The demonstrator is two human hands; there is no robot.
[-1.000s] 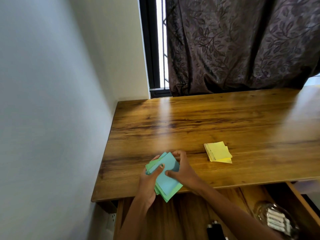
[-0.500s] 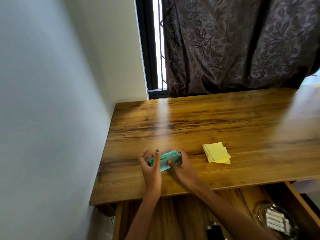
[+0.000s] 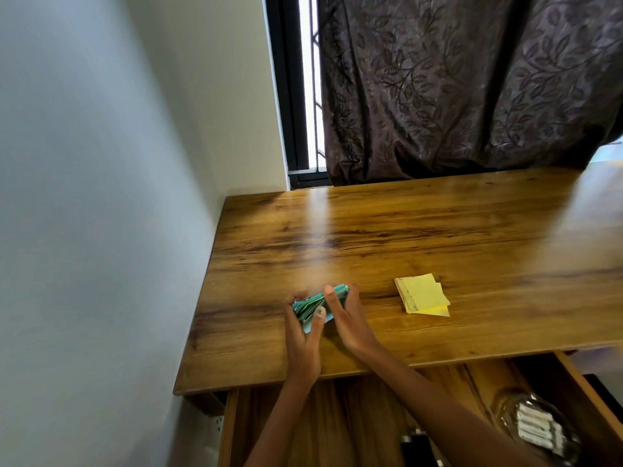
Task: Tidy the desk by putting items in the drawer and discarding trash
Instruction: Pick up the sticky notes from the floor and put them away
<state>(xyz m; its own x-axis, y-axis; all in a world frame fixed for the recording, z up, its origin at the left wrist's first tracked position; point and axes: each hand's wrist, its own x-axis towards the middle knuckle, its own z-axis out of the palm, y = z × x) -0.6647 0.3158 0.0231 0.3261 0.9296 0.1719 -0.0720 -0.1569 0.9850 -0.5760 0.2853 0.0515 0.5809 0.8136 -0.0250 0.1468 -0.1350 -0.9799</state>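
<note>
Head view:
- Green notes [image 3: 312, 306] stood on edge on the desk [image 3: 438, 230], left of the yellow notes [image 3: 423, 294] and near the desk's front edge.
- Left hand [image 3: 303, 335] curled round the green stack's left side, thumb across its front.
- Right hand [image 3: 347, 323] curled round the right side, fingers over the top; stack pinched between both.
- Sheets fanned and uneven at the left end, so apparently being squared up.
- Yellow notes flat, untouched, sheets slightly askew.
- Drawer [image 3: 573, 375] open below the desk's front edge; clear container [image 3: 532, 423] and a dark object [image 3: 418, 449] inside, right of the forearms.

Doing the step well, as judgement:
- Tap the lower edge on the desk with a loose hold, letting sheets settle level.
- Then tighten both hands before lifting, lest loose leaves slip out.
- Carry low over the front edge into the drawer's bare left part, clear of the container.
</note>
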